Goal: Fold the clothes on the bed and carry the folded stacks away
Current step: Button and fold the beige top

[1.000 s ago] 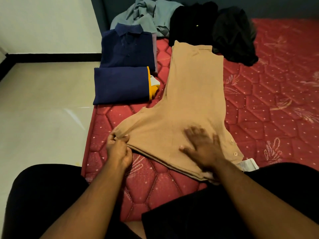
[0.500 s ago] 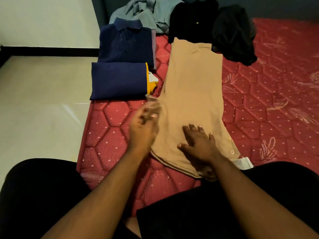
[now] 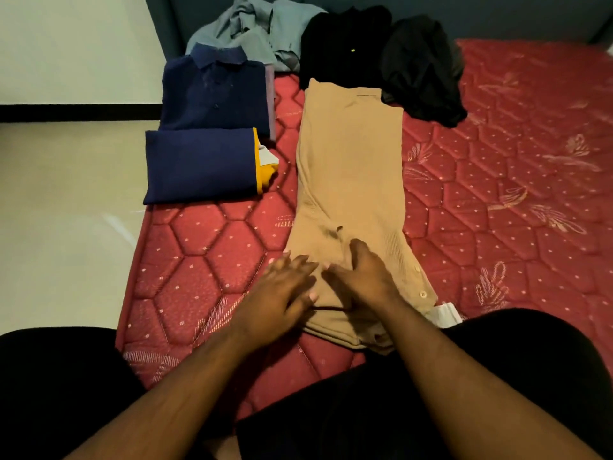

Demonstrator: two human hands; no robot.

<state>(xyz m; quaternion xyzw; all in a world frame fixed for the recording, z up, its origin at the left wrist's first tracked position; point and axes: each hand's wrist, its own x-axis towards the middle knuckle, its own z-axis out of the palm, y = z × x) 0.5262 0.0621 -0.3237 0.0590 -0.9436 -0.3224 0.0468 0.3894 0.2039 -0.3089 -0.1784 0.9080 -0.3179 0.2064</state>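
Tan shirt (image 3: 348, 180): laid lengthwise on the red bed (image 3: 497, 200), folded into a long narrow strip; its buttoned edge and a white tag are seen at the near right.
Left hand (image 3: 282, 290): laid flat on the near left edge of the tan shirt, fingers straight and spread, nothing gripped.
Right hand (image 3: 361, 273): pressed on the near end of the tan shirt just beside the left hand, fingers relaxed, nothing held.
Navy polo (image 3: 215, 91): folded, placed at the far left of the bed.
Navy and yellow garment (image 3: 202, 164): folded, set just near of the navy polo.
Grey shirt (image 3: 252, 31): left crumpled at the far edge.
Black clothes (image 3: 381, 58): heaped at the far end, touching the tan shirt's far end.
Floor (image 3: 66, 210): pale tiles seen left of the bed.
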